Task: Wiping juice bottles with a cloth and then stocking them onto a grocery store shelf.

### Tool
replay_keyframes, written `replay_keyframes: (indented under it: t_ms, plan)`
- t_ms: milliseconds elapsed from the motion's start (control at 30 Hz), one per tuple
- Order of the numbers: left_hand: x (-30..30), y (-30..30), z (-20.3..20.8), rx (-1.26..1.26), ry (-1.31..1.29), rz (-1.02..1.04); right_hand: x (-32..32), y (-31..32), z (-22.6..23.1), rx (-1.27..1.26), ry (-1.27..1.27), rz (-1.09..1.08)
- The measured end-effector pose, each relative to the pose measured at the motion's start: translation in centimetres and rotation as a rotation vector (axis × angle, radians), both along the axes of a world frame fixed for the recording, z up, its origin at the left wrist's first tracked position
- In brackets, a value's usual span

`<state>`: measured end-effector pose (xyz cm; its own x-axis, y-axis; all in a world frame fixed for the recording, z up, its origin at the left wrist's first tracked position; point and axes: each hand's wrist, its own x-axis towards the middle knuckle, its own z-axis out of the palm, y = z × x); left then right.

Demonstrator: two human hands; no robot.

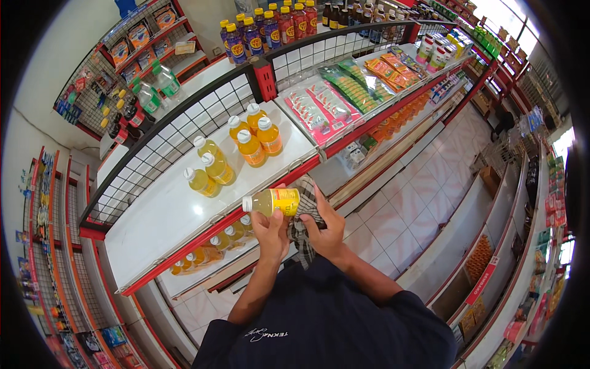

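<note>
My left hand [271, 237] is closed round a bottle [261, 202] of pale yellow drink with a white cap and a yellow label. The bottle lies sideways in front of the shelf edge, its cap to the left. At its base, my right hand [326, 227] grips a dark checked cloth [301, 232], which touches the bottle's bottom end. On the white shelf [153, 230] beyond stand three pale yellow bottles [219, 168] and, to their right, several orange bottles [251, 148], all upright with white caps.
A black wire mesh divider [178, 126] runs along the shelf's back. Flat packets [319, 106] lie to the right. More bottles [200, 256] stand on the tier below. Purple and red bottles [270, 27] line the far side. Tiled floor [402, 209] and another shelf row [485, 246] lie right.
</note>
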<state>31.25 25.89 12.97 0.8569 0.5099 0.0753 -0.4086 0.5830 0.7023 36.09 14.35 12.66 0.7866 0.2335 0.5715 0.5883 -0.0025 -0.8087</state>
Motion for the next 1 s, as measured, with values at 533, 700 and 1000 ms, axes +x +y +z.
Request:
replay_keyframes:
  t_ms: [533,700,1000]
  plan:
    - [0.9,-0.2,-1.7,0.150,-0.077,0.065,-0.8,-2.4,1.6,-0.114,0.095,-0.063]
    - [0.7,-0.1,-1.4,0.053,-0.045,0.043,-1.1,-2.4,-1.4,-0.133,0.091,-0.023]
    - [1.0,0.5,-3.9,0.238,0.031,-0.032,1.0,-3.3,1.5,0.046,0.277,-0.013]
